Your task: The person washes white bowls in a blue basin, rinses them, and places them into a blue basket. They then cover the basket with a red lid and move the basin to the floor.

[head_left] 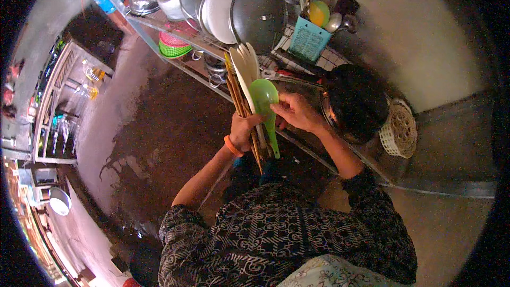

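my left grip (244, 130) is closed round a loose bundle, thin brown sticks (238, 96) together with long pale utensils (245, 66), while my right grip (298, 112) is partly curled, its fingers at the right edge of the green ladle's bowl (264, 95); how firmly it pinches there, i cannot tell. the ladle lies against the right side of the bundle, in front of me and above the floor (154, 117), just short of the rack (159, 28). i judge the sticks the likeliest to go wrong: they are slim and fan out unevenly, so if i loosen my left grip to make room for the ladle, one could slide through and drop to the floor. the ladle could also swing, since i seem to steady it near the bowl and its handle hangs free below. reaching rightward, i might knock the long tips against the dark pot (357, 103) or the teal utensil holder (308, 42), because they stick out well past my hold. as for direction, the ladle's bowl points away from me, its handle back toward my body; its long axis runs lengthwise, the bowl end leaning slightly left. the sticks and pale utensils run roughly alongside, their far ends tipped further left.
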The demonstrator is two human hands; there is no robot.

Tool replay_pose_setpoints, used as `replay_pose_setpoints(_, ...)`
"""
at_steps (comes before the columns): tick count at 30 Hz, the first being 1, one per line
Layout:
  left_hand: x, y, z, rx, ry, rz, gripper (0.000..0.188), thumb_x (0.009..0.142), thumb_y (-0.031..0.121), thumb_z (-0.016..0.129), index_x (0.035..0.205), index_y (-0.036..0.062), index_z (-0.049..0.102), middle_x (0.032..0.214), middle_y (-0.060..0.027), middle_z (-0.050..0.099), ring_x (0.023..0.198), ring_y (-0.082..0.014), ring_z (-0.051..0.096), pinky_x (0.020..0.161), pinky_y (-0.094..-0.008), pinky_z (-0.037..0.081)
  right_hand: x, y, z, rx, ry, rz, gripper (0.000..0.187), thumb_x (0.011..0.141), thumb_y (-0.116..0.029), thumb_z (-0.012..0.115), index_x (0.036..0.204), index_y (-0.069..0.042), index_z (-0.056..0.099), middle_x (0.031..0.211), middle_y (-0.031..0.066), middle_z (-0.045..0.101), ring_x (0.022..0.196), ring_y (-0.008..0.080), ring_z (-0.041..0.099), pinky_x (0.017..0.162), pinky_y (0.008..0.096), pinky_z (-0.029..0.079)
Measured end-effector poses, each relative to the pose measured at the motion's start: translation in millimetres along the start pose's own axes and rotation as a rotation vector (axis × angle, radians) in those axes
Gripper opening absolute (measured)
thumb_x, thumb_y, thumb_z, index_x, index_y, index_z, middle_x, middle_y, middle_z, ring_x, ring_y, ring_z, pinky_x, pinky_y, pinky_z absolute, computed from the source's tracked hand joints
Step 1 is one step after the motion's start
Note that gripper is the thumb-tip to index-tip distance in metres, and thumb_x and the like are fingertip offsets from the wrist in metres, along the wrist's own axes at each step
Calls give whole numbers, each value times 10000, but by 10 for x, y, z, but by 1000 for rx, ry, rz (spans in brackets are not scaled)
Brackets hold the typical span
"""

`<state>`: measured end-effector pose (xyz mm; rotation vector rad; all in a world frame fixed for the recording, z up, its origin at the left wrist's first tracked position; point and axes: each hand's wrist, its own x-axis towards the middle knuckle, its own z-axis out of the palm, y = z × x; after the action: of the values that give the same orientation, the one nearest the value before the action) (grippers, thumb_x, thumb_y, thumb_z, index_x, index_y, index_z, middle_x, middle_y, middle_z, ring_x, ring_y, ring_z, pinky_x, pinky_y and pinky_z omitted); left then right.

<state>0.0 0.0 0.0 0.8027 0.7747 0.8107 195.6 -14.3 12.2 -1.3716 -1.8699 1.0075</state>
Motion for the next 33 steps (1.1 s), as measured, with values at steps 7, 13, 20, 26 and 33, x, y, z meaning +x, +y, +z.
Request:
replay_pose_setpoints(7, 1, -157, 79, -243, -41, -152, 363, 737, 51, 601, 1091, -18, 562, 876, -95, 619, 737, -219, 614, 641, -351, 528, -111, 82, -204, -34, 183, 61, 200, 944, -122, 501, 1088, 9, 544, 809, 89, 642, 620, 154, 649, 534, 285, 545)
replay_pose_setpoints(13, -80, -161, -251, -265, -23, -154, 349, 740, 99, 592, 1064, -21, 546, 887, -109, 588, 770, -224, 596, 646, -355, 531, 6, -302, -1521, 181, 1045, -237, 220, 948, -127, 511, 1139, -19, 511, 889, 103, 654, 696, 182, 670, 635, 300, 563)
replay_pose_setpoints(20, -192, -286, -538, -397, 9, -159, 382, 750, 118, 627, 1087, -8, 499, 897, -109, 584, 788, -235, 605, 634, -393, 545, 585, -95, -2608, -297, 1407, -222, 202, 911, -163, 567, 1042, -10, 557, 901, 115, 671, 742, 210, 686, 648, 326, 543)
replay_pose_setpoints(26, -269, -288, -698, -324, 62, -121, 399, 742, 78, 603, 1113, -11, 487, 965, -118, 588, 815, -258, 615, 665, -413, 548, 959, 677, -2498, -694, 1090, 102, 368, 790, -275, 682, 1038, -19, 589, 920, 144, 681, 824, 290, 668, 726, 407, 513)
replay_pose_setpoints(33, -335, -55, -645, -183, -45, -34, 432, 719, 46, 591, 1135, -19, 495, 975, -130, 610, 812, -242, 628, 628, -395, 558, 1039, 943, -2414, -638, 1176, -136, 338, 835, -190, 618, 1134, -48, 551, 944, 125, 684, 904, 241, 649, 782, 356, 496)
